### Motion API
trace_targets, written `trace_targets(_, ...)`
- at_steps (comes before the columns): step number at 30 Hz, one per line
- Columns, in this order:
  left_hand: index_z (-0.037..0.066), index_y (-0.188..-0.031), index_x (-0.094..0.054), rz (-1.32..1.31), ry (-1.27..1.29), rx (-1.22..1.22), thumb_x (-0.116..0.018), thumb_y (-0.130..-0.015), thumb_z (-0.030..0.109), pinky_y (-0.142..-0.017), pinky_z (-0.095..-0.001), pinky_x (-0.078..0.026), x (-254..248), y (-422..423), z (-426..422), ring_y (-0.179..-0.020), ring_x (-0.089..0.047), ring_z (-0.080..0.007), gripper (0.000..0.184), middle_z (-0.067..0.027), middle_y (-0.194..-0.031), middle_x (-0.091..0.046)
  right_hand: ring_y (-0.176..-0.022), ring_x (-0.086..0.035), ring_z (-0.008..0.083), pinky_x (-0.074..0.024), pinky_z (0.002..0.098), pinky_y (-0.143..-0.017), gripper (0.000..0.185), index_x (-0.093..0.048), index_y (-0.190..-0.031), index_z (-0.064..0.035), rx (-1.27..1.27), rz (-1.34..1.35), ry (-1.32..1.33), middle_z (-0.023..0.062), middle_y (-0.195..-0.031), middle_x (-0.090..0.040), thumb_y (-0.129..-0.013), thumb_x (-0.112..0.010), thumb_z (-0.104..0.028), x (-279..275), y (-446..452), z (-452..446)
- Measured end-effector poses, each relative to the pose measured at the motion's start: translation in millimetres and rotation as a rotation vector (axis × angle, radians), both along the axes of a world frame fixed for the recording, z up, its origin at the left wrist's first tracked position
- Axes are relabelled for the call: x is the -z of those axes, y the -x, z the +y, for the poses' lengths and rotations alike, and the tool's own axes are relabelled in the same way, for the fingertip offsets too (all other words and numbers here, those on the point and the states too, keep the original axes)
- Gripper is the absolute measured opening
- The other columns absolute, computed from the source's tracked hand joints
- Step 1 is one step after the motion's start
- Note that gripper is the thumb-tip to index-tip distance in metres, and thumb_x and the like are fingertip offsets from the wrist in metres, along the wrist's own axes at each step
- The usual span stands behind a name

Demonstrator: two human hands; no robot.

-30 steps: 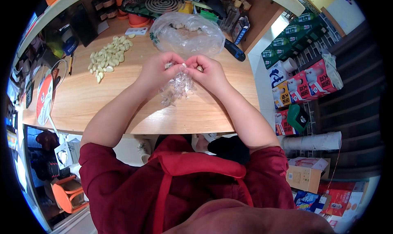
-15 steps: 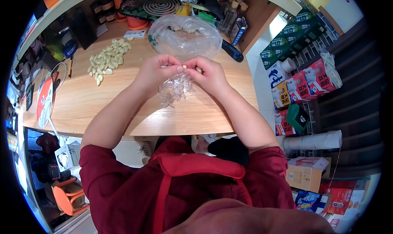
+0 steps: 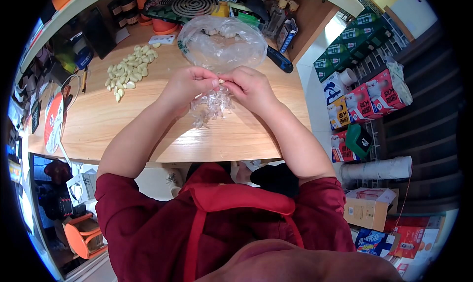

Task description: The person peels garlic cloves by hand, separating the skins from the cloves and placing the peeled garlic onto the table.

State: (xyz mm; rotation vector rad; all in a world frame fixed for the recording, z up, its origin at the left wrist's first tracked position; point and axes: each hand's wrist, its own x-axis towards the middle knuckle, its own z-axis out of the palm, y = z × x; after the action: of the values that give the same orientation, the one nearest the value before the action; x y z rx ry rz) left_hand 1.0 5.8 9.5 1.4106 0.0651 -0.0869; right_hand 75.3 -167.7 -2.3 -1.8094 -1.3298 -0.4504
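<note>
Between the fingertips of both hands is a small garlic clove (image 3: 221,82), mostly covered by the fingers. My left hand (image 3: 189,87) pinches it from the left, and my right hand (image 3: 249,86) pinches it from the right. Right below the hands lies a loose heap of papery garlic skins (image 3: 212,107) on the wooden table (image 3: 231,144). Off to the left, a spread of peeled garlic cloves (image 3: 130,69) rests on the table. Just beyond the hands is a clear plastic bag (image 3: 224,48) with some pale pieces inside, which look like garlic.
A dark-handled tool (image 3: 280,60) lies right of the bag. Along the back stand a mosquito coil (image 3: 194,5), an orange pot (image 3: 164,25) and glass bottles (image 3: 277,17). At the left edge is a red-and-white hand fan (image 3: 54,119). Boxes (image 3: 367,97) line the right wall.
Both hands stay together over the garlic skins. The fingers of my right hand have curled in more around the clove, and the hands have shifted only slightly.
</note>
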Motion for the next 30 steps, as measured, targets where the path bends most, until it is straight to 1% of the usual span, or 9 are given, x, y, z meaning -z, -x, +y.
trace_targets(9, -0.003, -0.086, -0.06, 0.013, -0.035, -0.047, -0.061, -0.078, 0.003, -0.065, -0.0227, -0.045, 1.6, 0.7, -3.4, -0.072, -0.056, -0.011, 0.01, -0.0063, -0.079, -0.061, -0.073, -0.058, 0.0267, -0.0473, 0.0343, -0.062, 0.014, -0.061, -0.085, -0.0084, -0.017, -0.01, 0.025, 0.0082, -0.077, -0.059, -0.071, -0.066, -0.008, 3.5, -2.3, -0.9)
trace_targets(12, -0.002, -0.085, -0.059, -0.03, -0.086, -0.035, -0.058, -0.078, 0.001, -0.057, -0.0194, -0.041, 11.8, -3.0, -1.5, -0.067, -0.055, -0.0094, 0.008, -0.006, -0.078, -0.061, -0.073, -0.057, 0.0281, -0.0467, 0.0354, -0.062, 0.015, -0.061, -0.085, -0.0082, -0.023, -0.053, 0.058, 0.0086, -0.078, -0.058, -0.071, -0.066, -0.008, 9.3, -3.9, -0.5)
trace_targets(17, 0.0, -0.082, -0.058, -0.036, -0.125, -0.068, -0.055, -0.077, -0.001, -0.058, -0.0204, -0.041, 19.5, -6.2, -2.4, -0.066, -0.054, -0.0088, 0.006, -0.0046, -0.076, -0.06, -0.074, -0.056, 0.0303, -0.0457, 0.0371, -0.061, 0.015, -0.06, -0.086, -0.0086, 0.005, -0.095, 0.131, 0.0094, -0.077, -0.058, -0.072, -0.065, -0.009, 12.3, -1.4, 0.3)
trace_targets(20, 0.001, -0.081, -0.056, -0.054, -0.059, -0.068, -0.054, -0.076, -0.001, -0.058, -0.0198, -0.04, 15.7, -4.8, -4.2, -0.065, -0.053, -0.0081, 0.006, -0.0035, -0.076, -0.058, -0.071, -0.057, 0.0253, -0.0457, 0.034, -0.06, 0.014, -0.061, -0.087, -0.0084, 0.007, -0.025, 0.073, 0.0094, -0.077, -0.059, -0.073, -0.064, -0.01, 6.2, 0.9, 2.5)
trace_targets(23, 0.002, -0.081, -0.055, -0.094, 0.001, -0.063, -0.053, -0.076, -0.001, -0.057, -0.0188, -0.039, 12.9, -4.4, -2.1, -0.064, -0.051, -0.0072, 0.006, -0.0022, -0.075, -0.057, -0.068, -0.057, 0.0153, -0.0449, 0.0278, -0.058, 0.011, -0.061, -0.086, -0.0063, 0.044, 0.462, 0.061, 0.0062, -0.078, -0.061, -0.076, -0.064, -0.01, -4.4, 11.0, 1.5)
trace_targets(26, 0.003, -0.08, -0.054, -0.101, 0.055, -0.063, -0.053, -0.076, -0.001, -0.058, -0.0183, -0.038, 7.0, -2.3, 0.8, -0.065, -0.049, -0.0063, 0.005, -0.0012, -0.075, -0.056, -0.066, -0.051, 0.0062, -0.0409, 0.0201, -0.054, 0.011, -0.059, -0.091, -0.0041, -0.107, 0.944, -0.138, 0.0033, -0.081, -0.061, -0.082, -0.06, -0.01, -3.1, 4.6, 1.6)
trace_targets(27, 0.003, -0.079, -0.053, -0.096, 0.075, -0.065, -0.053, -0.076, 0.0, -0.058, -0.0182, -0.038, 5.4, -1.7, 1.4, -0.065, -0.049, -0.006, 0.005, -0.0009, -0.074, -0.055, -0.065, -0.05, 0.0053, -0.0397, 0.0186, -0.053, 0.012, -0.058, -0.093, -0.0038, -0.189, 1.045, -0.209, 0.0032, -0.082, -0.061, -0.083, -0.059, -0.01, -1.3, 1.0, 0.6)
trace_targets(29, 0.003, -0.08, -0.054, -0.155, 0.002, -0.088, -0.052, -0.077, 0.0, -0.058, -0.0187, -0.038, 10.0, -3.4, 1.5, -0.064, -0.048, -0.0058, 0.005, -0.0003, -0.074, -0.055, -0.063, -0.047, 0.0035, -0.0373, 0.0157, -0.052, 0.014, -0.055, -0.097, -0.0033, -0.355, 1.243, -0.355, 0.003, -0.084, -0.061, -0.085, -0.057, -0.01, 2.5, -5.5, -2.0)
trace_targets(30, 0.003, -0.08, -0.055, -0.184, -0.036, -0.099, -0.052, -0.077, 0.0, -0.057, -0.0189, -0.038, 12.3, -4.3, 1.5, -0.064, -0.048, -0.0057, 0.005, 0.0, -0.075, -0.055, -0.062, -0.046, 0.0032, -0.0364, 0.0151, -0.052, 0.014, -0.055, -0.098, -0.0034, -0.384, 1.261, -0.366, 0.0035, -0.084, -0.061, -0.085, -0.056, -0.009, 1.8, -5.9, -2.2)
